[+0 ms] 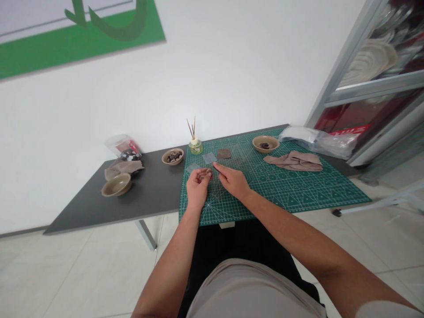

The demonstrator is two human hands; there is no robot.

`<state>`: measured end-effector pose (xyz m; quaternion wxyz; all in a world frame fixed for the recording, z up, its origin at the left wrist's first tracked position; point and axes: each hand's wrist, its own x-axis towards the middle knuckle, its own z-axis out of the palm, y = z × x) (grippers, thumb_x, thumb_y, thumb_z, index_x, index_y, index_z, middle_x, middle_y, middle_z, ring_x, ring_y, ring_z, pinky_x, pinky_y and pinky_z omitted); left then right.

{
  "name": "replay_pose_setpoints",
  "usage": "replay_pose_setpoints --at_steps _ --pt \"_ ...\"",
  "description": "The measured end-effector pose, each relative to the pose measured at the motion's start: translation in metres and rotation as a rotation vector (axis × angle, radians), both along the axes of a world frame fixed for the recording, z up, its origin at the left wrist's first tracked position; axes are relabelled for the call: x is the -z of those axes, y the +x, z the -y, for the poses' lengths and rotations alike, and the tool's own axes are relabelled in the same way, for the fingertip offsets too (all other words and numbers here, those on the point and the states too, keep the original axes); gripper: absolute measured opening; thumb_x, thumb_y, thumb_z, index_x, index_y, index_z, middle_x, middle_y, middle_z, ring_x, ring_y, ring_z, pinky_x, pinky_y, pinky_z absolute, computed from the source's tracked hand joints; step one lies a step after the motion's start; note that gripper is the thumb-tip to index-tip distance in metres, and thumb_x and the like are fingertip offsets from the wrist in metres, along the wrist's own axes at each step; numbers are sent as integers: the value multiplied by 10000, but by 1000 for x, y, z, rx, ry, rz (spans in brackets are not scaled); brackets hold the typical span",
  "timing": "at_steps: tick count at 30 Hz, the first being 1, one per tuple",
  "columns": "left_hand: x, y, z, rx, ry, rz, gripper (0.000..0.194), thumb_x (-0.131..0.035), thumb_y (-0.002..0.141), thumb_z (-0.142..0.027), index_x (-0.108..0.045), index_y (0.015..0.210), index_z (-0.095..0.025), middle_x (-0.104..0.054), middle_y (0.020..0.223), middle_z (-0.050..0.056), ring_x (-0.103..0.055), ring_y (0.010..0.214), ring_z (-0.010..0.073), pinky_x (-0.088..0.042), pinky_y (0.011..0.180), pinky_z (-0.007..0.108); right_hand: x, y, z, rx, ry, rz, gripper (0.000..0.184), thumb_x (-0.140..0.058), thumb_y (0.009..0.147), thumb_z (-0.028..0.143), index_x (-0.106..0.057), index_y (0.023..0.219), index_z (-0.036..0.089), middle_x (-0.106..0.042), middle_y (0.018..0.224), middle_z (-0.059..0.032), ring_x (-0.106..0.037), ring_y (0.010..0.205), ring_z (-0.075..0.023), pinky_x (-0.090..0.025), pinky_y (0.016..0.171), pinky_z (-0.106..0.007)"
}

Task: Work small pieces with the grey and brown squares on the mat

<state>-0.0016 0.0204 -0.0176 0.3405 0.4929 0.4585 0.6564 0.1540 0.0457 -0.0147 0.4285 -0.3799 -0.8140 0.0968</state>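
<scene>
Over the green cutting mat (271, 190), my left hand (198, 187) has its fingers curled and pinched together; whatever they hold is too small to make out. My right hand (234, 180) is beside it, index finger reaching toward the left fingertips and the other fingers folded in. A small dark bit shows at that index fingertip, its kind unclear. Just beyond the hands lie a pale blue-grey square sheet (210, 158) and a brown square piece (224, 153). Another blue-grey sheet (192, 168) is partly covered by my left hand.
A bowl of dark small pieces (172, 156) stands left of a reed diffuser (195, 146). Another bowl (266, 143) sits behind a brown cloth (294, 160), near a clear plastic bag (318, 139). Far left are a tilted bowl (116, 185), cloth (123, 168) and a bag (123, 146).
</scene>
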Motion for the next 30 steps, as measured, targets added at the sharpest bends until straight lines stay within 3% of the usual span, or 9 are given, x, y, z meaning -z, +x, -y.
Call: replay_pose_setpoints --at_steps 9,16,21,30 --pt "-1 1 1 38 -63 -22 347 -762 721 -285 -733 1055 -196 -750 907 45 -712 819 176 -575 871 370 -1 0 0 30 -17 -28 505 -471 917 120 -551 1397 254 -653 1325 -28 -663 1159 -187 -548 995 -336" --pt "-6 4 4 31 -72 6 212 -759 743 -367 -724 838 -181 -737 881 32 -679 738 152 -613 691 318 0 0 1 -14 19 -15 483 -456 923 123 -561 1382 229 -626 1359 -35 -628 1213 -172 -522 1037 -329" --pt "-10 5 7 15 -65 -4 226 -748 750 -361 -694 881 -185 -721 780 14 -683 673 152 -605 678 314 -2 0 3 -33 30 44 515 -465 919 105 -537 1405 259 -604 1385 -24 -606 1243 -172 -513 1055 -343" --pt "-3 2 2 16 -96 -20 239 -736 754 -371 -642 879 -190 -710 766 6 -684 692 150 -574 699 296 -4 0 4 -34 34 78 536 -466 919 108 -514 1429 265 -598 1391 -31 -613 1235 -186 -529 1040 -358"
